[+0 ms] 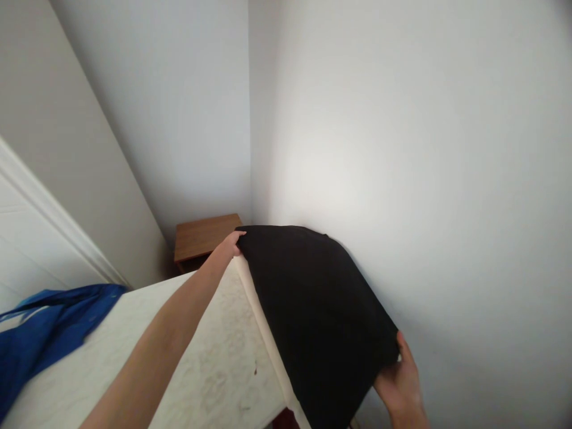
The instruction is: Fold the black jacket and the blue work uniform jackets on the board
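Observation:
A wide piece of black cloth (313,304) is stretched between my two hands, with a cream strip showing along its left edge. Its kind cannot be made out further. My left hand (233,241) is closed on the far left corner, fingers partly hidden by the fabric. At the lower right, my right hand (402,381) grips the near right edge, thumb on top and the other fingers underneath. The cloth hangs over the end of a stained white mattress-like surface (223,339), close to the wall.
Blue fabric (58,328) lies on the white surface at the left. A brown wooden table (203,235) stands in the corner beyond. White walls (402,149) rise ahead and to the right, and a white panelled surface (36,238) is at the left.

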`<action>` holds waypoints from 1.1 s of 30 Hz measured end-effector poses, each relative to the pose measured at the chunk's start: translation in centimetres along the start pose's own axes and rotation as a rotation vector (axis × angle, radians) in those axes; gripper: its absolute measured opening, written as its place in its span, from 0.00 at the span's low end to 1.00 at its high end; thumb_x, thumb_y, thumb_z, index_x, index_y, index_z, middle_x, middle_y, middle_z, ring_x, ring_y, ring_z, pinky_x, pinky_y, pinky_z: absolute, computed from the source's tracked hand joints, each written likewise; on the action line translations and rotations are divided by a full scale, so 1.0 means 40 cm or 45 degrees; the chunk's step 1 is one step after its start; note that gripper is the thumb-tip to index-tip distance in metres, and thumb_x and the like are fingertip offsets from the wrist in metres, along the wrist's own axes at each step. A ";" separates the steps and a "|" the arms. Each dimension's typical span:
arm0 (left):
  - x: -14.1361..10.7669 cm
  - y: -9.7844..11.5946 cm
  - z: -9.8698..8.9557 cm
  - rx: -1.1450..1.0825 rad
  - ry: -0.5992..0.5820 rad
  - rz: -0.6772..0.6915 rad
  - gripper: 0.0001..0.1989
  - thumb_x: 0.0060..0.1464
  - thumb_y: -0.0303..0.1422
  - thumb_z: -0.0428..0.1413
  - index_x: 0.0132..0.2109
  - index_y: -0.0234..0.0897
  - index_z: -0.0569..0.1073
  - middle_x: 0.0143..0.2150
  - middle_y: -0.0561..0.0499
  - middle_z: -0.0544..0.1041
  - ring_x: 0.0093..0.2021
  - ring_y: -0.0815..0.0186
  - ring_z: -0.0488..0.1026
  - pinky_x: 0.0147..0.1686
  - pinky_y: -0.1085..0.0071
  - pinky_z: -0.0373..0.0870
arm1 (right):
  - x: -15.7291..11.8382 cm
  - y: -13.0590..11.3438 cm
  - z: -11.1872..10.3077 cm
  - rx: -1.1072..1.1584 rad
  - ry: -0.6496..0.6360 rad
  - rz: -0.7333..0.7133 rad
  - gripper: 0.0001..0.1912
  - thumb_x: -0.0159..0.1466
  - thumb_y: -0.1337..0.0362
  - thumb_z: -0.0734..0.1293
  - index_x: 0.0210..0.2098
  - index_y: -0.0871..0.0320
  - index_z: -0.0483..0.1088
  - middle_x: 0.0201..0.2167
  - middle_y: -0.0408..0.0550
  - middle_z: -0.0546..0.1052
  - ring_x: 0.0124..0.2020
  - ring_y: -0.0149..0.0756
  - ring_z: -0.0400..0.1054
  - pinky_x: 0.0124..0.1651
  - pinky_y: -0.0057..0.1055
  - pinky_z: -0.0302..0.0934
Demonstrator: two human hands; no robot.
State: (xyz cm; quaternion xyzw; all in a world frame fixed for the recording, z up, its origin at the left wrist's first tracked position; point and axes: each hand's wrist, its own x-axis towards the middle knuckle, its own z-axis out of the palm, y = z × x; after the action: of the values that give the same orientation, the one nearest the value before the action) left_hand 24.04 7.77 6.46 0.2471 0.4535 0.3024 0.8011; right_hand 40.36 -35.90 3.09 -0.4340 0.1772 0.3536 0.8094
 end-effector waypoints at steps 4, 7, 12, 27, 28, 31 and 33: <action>-0.092 -0.053 -0.022 0.072 -0.060 0.002 0.09 0.54 0.28 0.60 0.44 0.33 0.76 0.32 0.41 0.79 0.30 0.57 0.78 0.36 0.60 0.76 | 0.026 -0.047 0.022 -0.162 -0.115 0.047 0.15 0.49 0.69 0.73 0.38 0.61 0.77 0.36 0.49 0.82 0.36 0.41 0.78 0.41 0.34 0.75; -0.169 -0.107 -0.045 0.099 -0.074 0.060 0.08 0.50 0.25 0.63 0.40 0.34 0.76 0.30 0.45 0.78 0.27 0.62 0.76 0.33 0.66 0.75 | 0.000 -0.064 0.067 -0.201 -0.115 -0.122 0.19 0.45 0.74 0.75 0.38 0.61 0.77 0.37 0.47 0.82 0.34 0.37 0.77 0.37 0.27 0.74; -0.281 -0.210 -0.082 0.152 -0.055 0.093 0.06 0.49 0.25 0.64 0.34 0.32 0.75 0.28 0.46 0.77 0.26 0.64 0.74 0.29 0.68 0.75 | -0.013 -0.046 0.051 -0.174 -0.001 -0.188 0.24 0.43 0.75 0.76 0.41 0.58 0.76 0.37 0.44 0.82 0.34 0.38 0.77 0.41 0.31 0.75; -0.522 -0.442 -0.069 0.803 -0.291 0.050 0.29 0.41 0.52 0.67 0.42 0.31 0.76 0.35 0.38 0.81 0.30 0.58 0.78 0.32 0.63 0.75 | 0.084 -0.079 0.017 -0.195 -0.284 0.162 0.13 0.54 0.74 0.70 0.40 0.61 0.76 0.36 0.47 0.82 0.36 0.38 0.78 0.49 0.36 0.72; -0.518 -0.454 -0.071 0.751 -0.277 0.061 0.29 0.40 0.50 0.69 0.42 0.32 0.75 0.35 0.38 0.81 0.30 0.58 0.78 0.32 0.63 0.76 | 0.087 -0.071 0.015 -0.180 -0.286 0.135 0.14 0.54 0.74 0.71 0.41 0.60 0.76 0.36 0.46 0.82 0.36 0.37 0.78 0.49 0.35 0.72; -0.497 -0.487 -0.081 0.572 -0.216 0.123 0.27 0.33 0.40 0.72 0.41 0.33 0.74 0.38 0.40 0.81 0.32 0.59 0.78 0.33 0.64 0.76 | 0.099 -0.044 -0.012 -0.147 -0.252 0.073 0.18 0.53 0.73 0.74 0.43 0.56 0.75 0.36 0.42 0.82 0.36 0.36 0.77 0.47 0.33 0.73; -0.485 -0.504 -0.086 0.516 -0.205 0.162 0.26 0.33 0.37 0.72 0.41 0.33 0.73 0.38 0.42 0.81 0.31 0.60 0.78 0.33 0.65 0.76 | 0.104 -0.027 -0.039 -0.154 -0.189 0.088 0.21 0.51 0.72 0.75 0.44 0.55 0.74 0.36 0.41 0.82 0.35 0.36 0.77 0.45 0.32 0.73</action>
State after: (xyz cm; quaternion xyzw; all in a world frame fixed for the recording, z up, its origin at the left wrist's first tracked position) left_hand 18.42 -19.57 2.54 0.4547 0.4231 0.2344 0.7479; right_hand 44.05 -35.85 0.38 -0.4484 0.1100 0.4224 0.7800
